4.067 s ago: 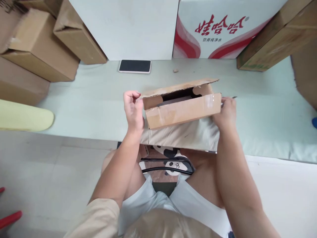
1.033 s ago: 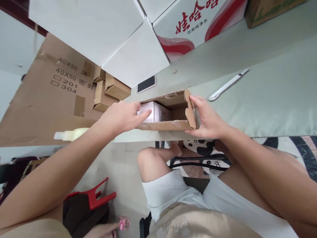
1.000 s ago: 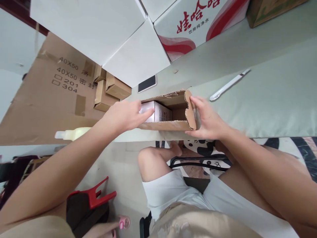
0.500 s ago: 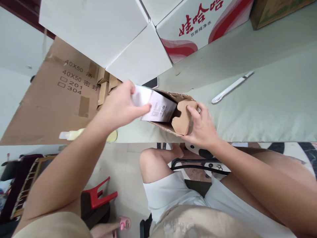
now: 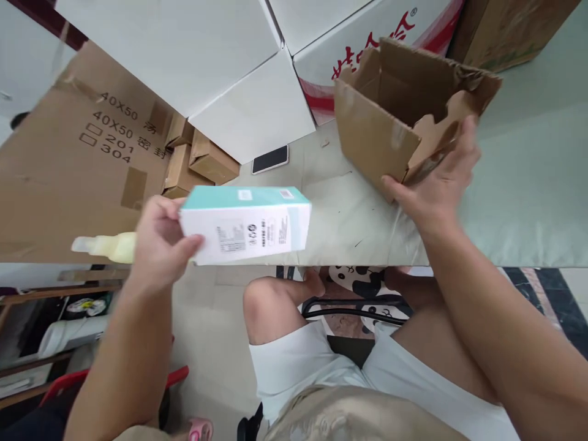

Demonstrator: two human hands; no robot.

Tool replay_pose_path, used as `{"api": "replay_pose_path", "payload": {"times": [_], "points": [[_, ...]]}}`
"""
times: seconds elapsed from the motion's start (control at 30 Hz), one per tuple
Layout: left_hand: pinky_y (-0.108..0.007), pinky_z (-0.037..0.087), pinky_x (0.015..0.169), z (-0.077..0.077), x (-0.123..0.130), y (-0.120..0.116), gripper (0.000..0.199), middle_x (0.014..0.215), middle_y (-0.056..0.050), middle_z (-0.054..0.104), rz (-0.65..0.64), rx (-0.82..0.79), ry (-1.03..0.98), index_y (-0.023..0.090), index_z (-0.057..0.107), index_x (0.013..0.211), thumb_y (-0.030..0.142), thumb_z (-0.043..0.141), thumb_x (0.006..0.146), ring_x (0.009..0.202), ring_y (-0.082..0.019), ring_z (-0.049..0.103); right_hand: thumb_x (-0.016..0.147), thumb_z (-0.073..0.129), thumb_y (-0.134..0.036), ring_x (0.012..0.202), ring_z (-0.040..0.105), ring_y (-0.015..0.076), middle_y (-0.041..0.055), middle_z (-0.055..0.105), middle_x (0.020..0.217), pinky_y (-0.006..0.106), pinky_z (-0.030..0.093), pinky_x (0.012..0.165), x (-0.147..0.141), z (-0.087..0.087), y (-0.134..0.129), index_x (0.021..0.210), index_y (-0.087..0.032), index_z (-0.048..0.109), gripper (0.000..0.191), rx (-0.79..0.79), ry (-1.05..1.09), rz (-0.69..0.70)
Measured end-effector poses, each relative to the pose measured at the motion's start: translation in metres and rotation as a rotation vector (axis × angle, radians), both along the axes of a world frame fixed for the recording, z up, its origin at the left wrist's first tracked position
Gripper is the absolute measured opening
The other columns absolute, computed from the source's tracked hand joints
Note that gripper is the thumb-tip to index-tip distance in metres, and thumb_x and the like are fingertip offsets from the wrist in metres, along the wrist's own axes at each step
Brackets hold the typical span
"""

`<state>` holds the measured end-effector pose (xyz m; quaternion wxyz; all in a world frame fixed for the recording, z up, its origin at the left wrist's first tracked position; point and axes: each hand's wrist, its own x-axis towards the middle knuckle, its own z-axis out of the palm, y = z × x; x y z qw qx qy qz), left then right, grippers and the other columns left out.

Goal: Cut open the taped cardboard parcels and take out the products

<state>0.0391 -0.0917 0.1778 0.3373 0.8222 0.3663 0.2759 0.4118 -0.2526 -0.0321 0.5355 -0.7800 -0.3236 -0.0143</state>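
Observation:
My left hand (image 5: 165, 242) grips one end of a white and teal product box (image 5: 248, 229), thumb on the printed white side. The box is held level over the near edge of the table. In my right hand (image 5: 443, 177) is an open brown cardboard box (image 5: 374, 125), tilted so that its flaps and hollow inside show. My right thumb presses its outer wall and the fingers lie along the notched flap. A pale yellow bottle (image 5: 122, 246) with a clear cap is partly hidden behind my left hand.
White cartons (image 5: 257, 104) stand at the back, one with red lettering. Small brown boxes (image 5: 214, 158) and a phone (image 5: 271, 159) lie in front of them. A large flat printed cardboard (image 5: 59, 165) leans at left. Another brown carton (image 5: 514, 37) stands at the back right.
The white and teal box has come out of the brown cardboard box and moved left with my left hand. My right hand has carried the brown box up and to the right.

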Motion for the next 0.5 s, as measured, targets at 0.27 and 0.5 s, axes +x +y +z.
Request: {"api": "replay_pose_path", "payload": {"times": [0.27, 0.5], "points": [[-0.038, 0.06, 0.091, -0.012, 0.014, -0.029, 0.039, 0.13, -0.01, 0.067, -0.445, 0.192, 0.446, 0.024, 0.046, 0.078, 0.028, 0.083, 0.067, 0.113, -0.025, 0.068, 0.092, 0.066, -0.039, 0.114, 0.065, 0.0262, 0.0028, 0.065, 0.124, 0.049, 0.053, 0.103, -0.057, 0.037, -0.026, 0.142, -0.04, 0.058, 0.05, 0.725, -0.237, 0.444], [-0.038, 0.051, 0.119, 0.034, 0.053, -0.096, 0.019, 0.127, -0.001, 0.076, -1.021, 0.284, 0.519, 0.024, 0.054, 0.071, 0.012, 0.062, 0.083, 0.119, -0.019, 0.07, 0.071, 0.086, -0.069, 0.132, 0.062, 0.026, 0.0145, 0.057, 0.15, 0.038, 0.052, 0.107, -0.117, 0.008, -0.01, 0.152, -0.022, 0.046, 0.101, -0.101, 1.31, 1.83]]}}
